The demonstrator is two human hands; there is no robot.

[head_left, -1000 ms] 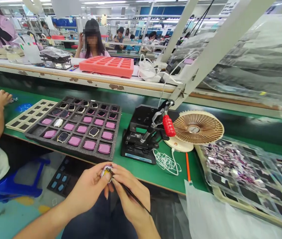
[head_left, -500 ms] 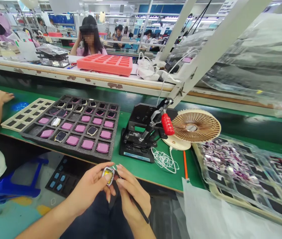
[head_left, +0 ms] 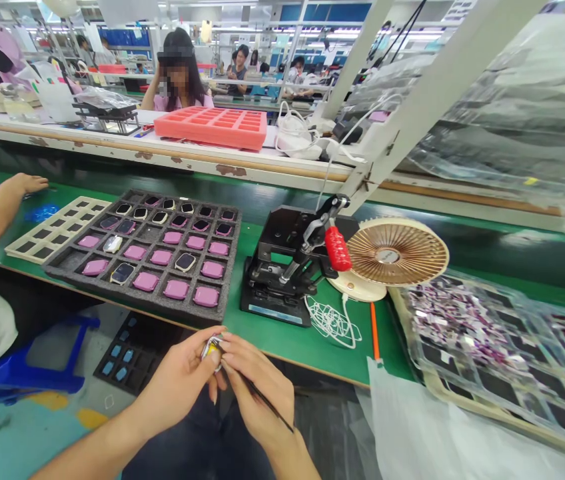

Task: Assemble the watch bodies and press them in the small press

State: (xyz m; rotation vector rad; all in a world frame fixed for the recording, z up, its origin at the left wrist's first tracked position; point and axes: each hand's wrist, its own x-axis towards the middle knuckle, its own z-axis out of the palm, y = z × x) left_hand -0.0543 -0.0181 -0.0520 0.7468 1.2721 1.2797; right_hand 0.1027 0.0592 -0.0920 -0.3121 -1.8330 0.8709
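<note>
My left hand (head_left: 180, 370) is closed round a small silver-rimmed watch case (head_left: 211, 345), its yellow inside partly in sight between thumb and fingers. Black tweezers (head_left: 275, 412) lie along the palm of my right hand (head_left: 262, 383), whose fingers are pinched on them. The right fingertips touch or nearly touch the case's edge and cover the tweezers' tips. Both hands are just in front of the bench edge, above my lap. Beyond them lies a dark foam tray (head_left: 197, 312) with watch cases, many purple, in its compartments.
A black clamp press (head_left: 275, 287) with a red handle (head_left: 337, 249) stands behind my right hand. To its right are a fan (head_left: 395, 252), a tangled white cable (head_left: 330, 323), an orange stick (head_left: 374, 330) and clear trays of small purple parts (head_left: 457, 320). A co-worker's arm (head_left: 0, 210) rests at left.
My right hand has moved left and closed in on the watch case, covering part of it. The case is tilted more. The co-worker's hand at left has shifted right.
</note>
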